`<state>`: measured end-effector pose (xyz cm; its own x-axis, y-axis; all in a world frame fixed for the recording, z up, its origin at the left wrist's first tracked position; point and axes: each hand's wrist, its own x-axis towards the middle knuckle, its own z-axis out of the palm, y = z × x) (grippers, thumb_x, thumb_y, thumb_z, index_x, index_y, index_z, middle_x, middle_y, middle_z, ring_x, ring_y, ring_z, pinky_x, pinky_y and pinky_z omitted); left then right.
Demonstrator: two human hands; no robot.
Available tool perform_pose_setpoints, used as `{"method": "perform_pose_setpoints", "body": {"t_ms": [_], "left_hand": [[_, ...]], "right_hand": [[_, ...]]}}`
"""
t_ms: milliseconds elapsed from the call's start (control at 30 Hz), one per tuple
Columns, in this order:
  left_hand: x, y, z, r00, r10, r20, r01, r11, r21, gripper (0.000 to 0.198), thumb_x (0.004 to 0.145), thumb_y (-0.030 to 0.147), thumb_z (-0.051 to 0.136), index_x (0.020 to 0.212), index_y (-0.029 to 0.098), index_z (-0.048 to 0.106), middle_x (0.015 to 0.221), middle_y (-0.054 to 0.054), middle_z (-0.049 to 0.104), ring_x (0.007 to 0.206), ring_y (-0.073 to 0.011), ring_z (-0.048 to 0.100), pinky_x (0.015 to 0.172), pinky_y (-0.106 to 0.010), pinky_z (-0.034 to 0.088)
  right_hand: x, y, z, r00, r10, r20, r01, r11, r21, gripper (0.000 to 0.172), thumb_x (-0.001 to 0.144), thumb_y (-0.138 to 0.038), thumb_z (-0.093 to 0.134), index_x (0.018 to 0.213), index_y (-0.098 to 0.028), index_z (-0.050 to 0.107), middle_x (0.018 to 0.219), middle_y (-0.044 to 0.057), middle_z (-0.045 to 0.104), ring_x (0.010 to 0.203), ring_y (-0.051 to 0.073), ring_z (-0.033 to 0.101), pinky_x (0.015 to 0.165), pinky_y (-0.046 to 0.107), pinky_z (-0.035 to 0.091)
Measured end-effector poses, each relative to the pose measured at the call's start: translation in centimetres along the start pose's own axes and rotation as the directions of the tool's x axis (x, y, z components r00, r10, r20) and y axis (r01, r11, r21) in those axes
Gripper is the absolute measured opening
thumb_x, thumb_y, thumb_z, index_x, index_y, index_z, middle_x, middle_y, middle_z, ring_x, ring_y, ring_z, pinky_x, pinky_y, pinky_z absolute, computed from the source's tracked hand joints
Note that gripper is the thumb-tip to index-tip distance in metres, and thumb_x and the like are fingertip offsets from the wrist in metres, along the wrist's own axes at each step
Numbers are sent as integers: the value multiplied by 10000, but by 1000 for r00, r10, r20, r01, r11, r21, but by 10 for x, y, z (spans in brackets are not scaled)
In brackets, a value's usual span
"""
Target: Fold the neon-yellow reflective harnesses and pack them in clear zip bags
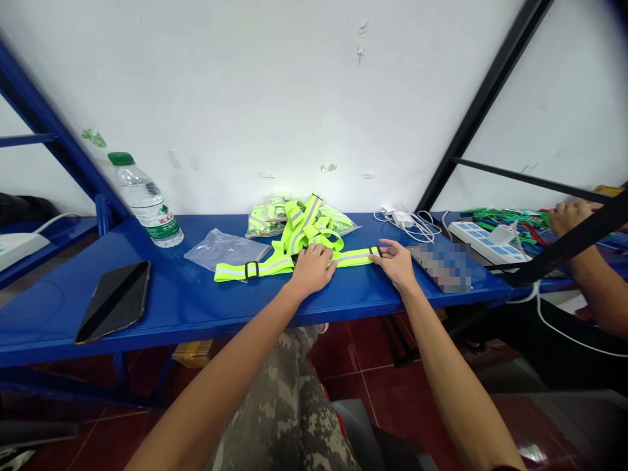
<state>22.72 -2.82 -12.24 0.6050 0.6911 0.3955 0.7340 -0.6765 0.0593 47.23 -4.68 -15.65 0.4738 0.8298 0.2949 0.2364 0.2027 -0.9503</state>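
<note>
A fluorescent yellow reflective harness (pixel 300 229) with silver stripes and black buckles lies on the blue metal table (pixel 196 314), one long strap stretched sideways. My left hand (pixel 312 269) rests palm down on that strap near the middle of the harness. My right hand (pixel 395 263) sits at the strap's right end, with thumb and fingers around it beside a black buckle. Behind the harness lies a clear bag of folded yellow harnesses (pixel 267 219), partly covered by the loose one.
A crumpled clear plastic bag (pixel 223 250), a water bottle (pixel 144 203), a black tablet (pixel 114 302), a pixelated flat device (pixel 441 265), and a charger with white cables (pixel 403 220) share the table. At right, a co-worker's hand (pixel 569 218) reaches beyond a power strip (pixel 485 242).
</note>
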Motion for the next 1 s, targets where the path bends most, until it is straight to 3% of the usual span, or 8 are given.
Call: {"method": "perform_pose_setpoints", "body": {"t_ms": [300, 533, 700, 767, 867, 1000], "left_hand": [[-2, 2, -6, 1000, 18, -3, -18, 1000, 5, 320, 995, 268, 308, 1062, 173, 606, 1132, -121, 571, 1035, -250, 514, 849, -387, 428], [-3, 5, -8, 995, 69, -67, -68, 997, 19, 304, 984, 258, 347, 1030, 155, 629, 1064, -118, 613, 1020, -257, 518, 851, -396, 416], [-4, 5, -7, 994, 100, -47, -97, 994, 59, 301, 978, 267, 381, 944, 157, 659, 1048, -103, 645, 1022, -262, 545, 801, -403, 411], [-4, 4, -5, 994, 99, -42, -97, 994, 49, 293, 976, 262, 387, 943, 154, 657, 1039, -101, 656, 1018, -259, 560, 801, -400, 418], [-3, 4, -3, 996, 74, -52, -74, 997, -1, 277, 979, 255, 381, 997, 144, 635, 1025, -111, 670, 1023, -269, 582, 825, -403, 435], [-5, 4, -7, 984, -88, -152, 43, 959, -279, 339, 1012, 239, 278, 1203, 134, 537, 1061, -121, 685, 1008, -236, 632, 876, -365, 463]], "right_hand": [[3, 5, 1, 999, -27, -37, 26, 1000, -13, 441, 530, -355, 808, 886, -170, 623, 811, 56, 681, 685, 217, 660, 592, 362, 564], [0, -2, 1, 983, -169, -71, 146, 956, -255, 287, 637, -316, 713, 871, -164, 645, 826, 74, 697, 752, 226, 657, 774, 401, 552], [-9, -24, 12, 958, -261, -117, 208, 918, -339, 296, 716, -293, 643, 969, -141, 646, 893, 79, 677, 738, 204, 642, 704, 346, 545], [-13, -36, 20, 923, -373, -101, 308, 868, -391, 286, 753, -265, 608, 1010, -142, 634, 944, 91, 658, 773, 202, 630, 696, 332, 541], [-20, -50, 34, 825, -565, 17, 509, 730, -456, 269, 789, -184, 548, 1048, -154, 612, 978, 99, 620, 849, 209, 608, 744, 335, 535], [-29, -60, 52, 684, -686, 248, 707, 540, -457, 239, 819, -112, 502, 1026, -173, 604, 973, 103, 613, 917, 231, 591, 830, 370, 514]]}}
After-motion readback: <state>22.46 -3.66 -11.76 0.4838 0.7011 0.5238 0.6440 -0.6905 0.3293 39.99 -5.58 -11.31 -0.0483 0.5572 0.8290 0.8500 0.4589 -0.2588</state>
